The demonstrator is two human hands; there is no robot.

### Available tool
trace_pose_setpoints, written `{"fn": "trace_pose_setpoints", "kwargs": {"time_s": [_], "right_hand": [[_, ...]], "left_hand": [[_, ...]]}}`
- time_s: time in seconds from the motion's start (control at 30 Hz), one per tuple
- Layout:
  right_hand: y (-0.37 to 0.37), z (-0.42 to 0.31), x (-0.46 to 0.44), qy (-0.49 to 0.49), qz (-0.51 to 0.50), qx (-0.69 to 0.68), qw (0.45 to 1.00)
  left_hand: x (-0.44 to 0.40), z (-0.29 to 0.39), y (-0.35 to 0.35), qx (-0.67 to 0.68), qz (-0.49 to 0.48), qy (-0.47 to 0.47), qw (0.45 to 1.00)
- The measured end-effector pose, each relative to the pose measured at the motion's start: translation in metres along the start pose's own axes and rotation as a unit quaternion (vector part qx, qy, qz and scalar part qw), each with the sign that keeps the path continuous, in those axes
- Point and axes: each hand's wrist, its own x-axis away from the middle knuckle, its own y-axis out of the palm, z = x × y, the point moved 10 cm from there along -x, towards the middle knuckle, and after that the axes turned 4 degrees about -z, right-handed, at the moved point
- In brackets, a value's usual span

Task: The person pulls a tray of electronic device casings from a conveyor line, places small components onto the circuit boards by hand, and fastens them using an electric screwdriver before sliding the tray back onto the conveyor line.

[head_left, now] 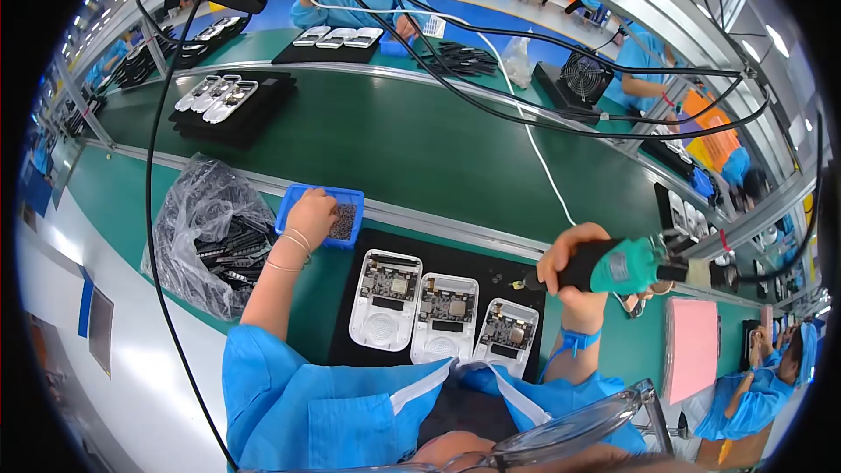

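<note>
My left hand (310,214) reaches into a small blue bin (302,194) that holds many tiny dark screws (344,221). Its fingers are curled together at the screws, and what lies between them is too small to make out. In my right hand (571,264) is a green and black electric screwdriver (620,265), its bit pointing left. The tip hovers near the right end of a black mat (343,333). On that mat lie three white housings with circuit boards: a left one (383,322), a middle one (435,342) and a right one (506,339).
Left of the bin, a clear plastic bag (197,201) holds black parts. Beyond runs a green conveyor belt (377,131) carrying a stack of black trays (232,123) with white housings. A pink sheet stack (690,346) lies at right. Cables hang overhead; co-workers sit around.
</note>
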Motion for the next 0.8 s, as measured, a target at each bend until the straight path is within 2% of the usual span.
{"fn": "trace_pose_setpoints", "kwargs": {"time_s": [0.13,0.23,0.43,0.5,0.53,0.57,0.67,0.7,0.8], "right_hand": [[-0.006,-0.016,0.010,-0.089,-0.005,-0.009,0.996],[-0.005,-0.018,0.011,-0.093,-0.007,-0.004,0.996],[0.001,-0.012,0.009,-0.065,0.041,0.047,0.996],[0.008,-0.008,0.009,-0.054,0.075,0.052,0.994],[0.012,-0.006,0.011,-0.054,0.076,0.027,0.995],[0.016,-0.003,0.013,-0.055,0.075,0.002,0.996],[0.027,-0.002,0.014,-0.064,0.057,-0.043,0.995],[0.029,-0.002,0.015,-0.067,0.047,-0.051,0.995],[0.031,-0.004,0.017,-0.066,0.027,-0.053,0.996]], "left_hand": [[-0.001,0.000,-0.002,-0.014,0.041,0.020,0.999],[-0.001,-0.001,-0.008,0.011,0.070,0.004,0.997],[0.013,0.038,-0.042,0.075,0.122,0.047,0.989],[0.028,0.097,-0.041,0.040,0.160,0.212,0.963],[0.035,0.130,-0.040,0.075,0.123,0.241,0.960],[0.053,0.169,-0.056,0.183,0.138,0.310,0.923],[0.081,0.245,-0.037,0.211,0.085,0.435,0.871],[0.084,0.258,-0.029,0.231,0.068,0.451,0.859],[0.086,0.270,-0.037,0.279,0.091,0.424,0.857]]}}
